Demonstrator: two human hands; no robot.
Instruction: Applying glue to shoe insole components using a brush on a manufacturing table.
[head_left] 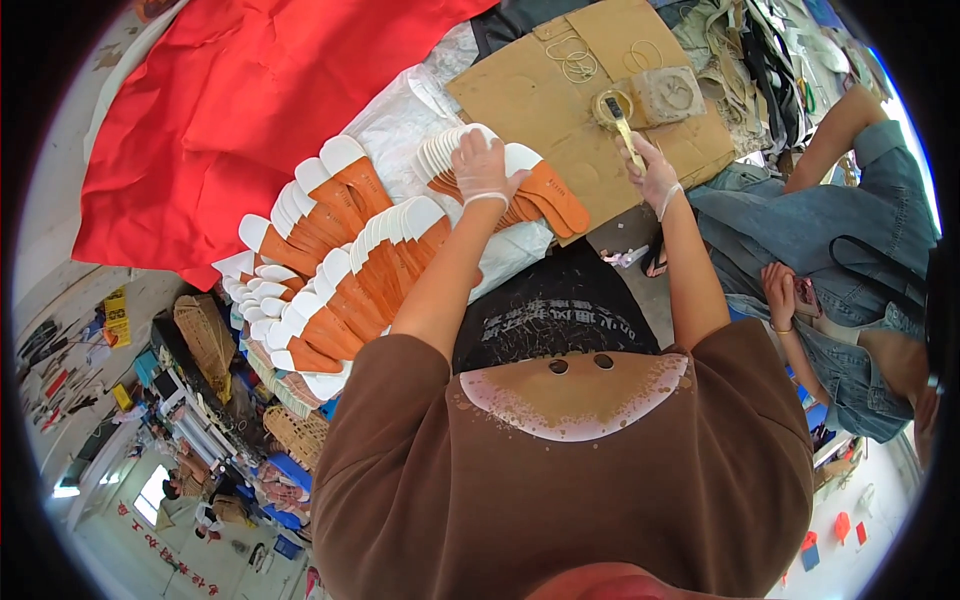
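Note:
My left hand (482,168), in a thin pale glove, rests on a fanned row of insoles (548,190) with white ends and orange bodies. Its fingers are stretched over the white ends, thumb apart. My right hand (655,175), also gloved, is closed round the yellowish handle of a brush (625,134). The brush's dark upper part is over a small round pot (603,98); its tip is too small to make out. More insoles (370,285) lie in overlapping fans at the left, on whitish plastic sheeting (395,110).
Brown cardboard (520,85) covers the work surface ahead, bearing rubber bands (574,66) and a stained block (670,97) beside the pot. Red cloth (240,110) spreads at the far left. A person in denim (800,225) sits close by on the right, holding a phone (807,297).

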